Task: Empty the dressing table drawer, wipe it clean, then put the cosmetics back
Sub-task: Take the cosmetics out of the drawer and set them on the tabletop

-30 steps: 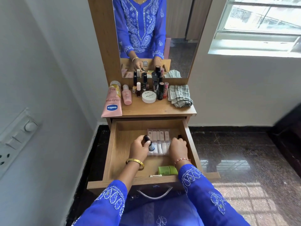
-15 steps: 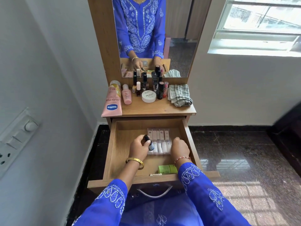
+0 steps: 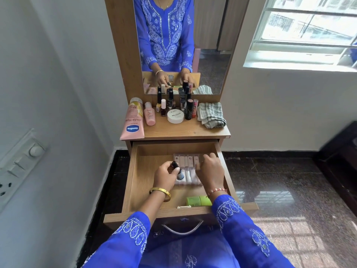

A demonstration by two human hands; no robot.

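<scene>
The wooden drawer [image 3: 135, 171] is pulled out below the dressing table top. My left hand [image 3: 165, 176] is shut on a small dark-capped bottle [image 3: 178, 171] inside the drawer. My right hand [image 3: 209, 171] rests with spread fingers on a clear case of small tubes [image 3: 186, 161] at the drawer's back right. A green tube [image 3: 198, 200] and a small hair clip [image 3: 183, 206] lie near the drawer's front wall.
On the table top [image 3: 173, 130] stand a pink Vaseline tube [image 3: 133, 120], a small pink bottle [image 3: 149, 117], several nail polishes [image 3: 170, 103], a white jar [image 3: 175, 116] and a striped cloth [image 3: 211, 115]. A mirror rises behind. White wall at left, dark floor at right.
My right hand has slid from the drawer's right side forward onto the clear case, fingers spreading. My left hand keeps hold of the small bottle in about the same place.
</scene>
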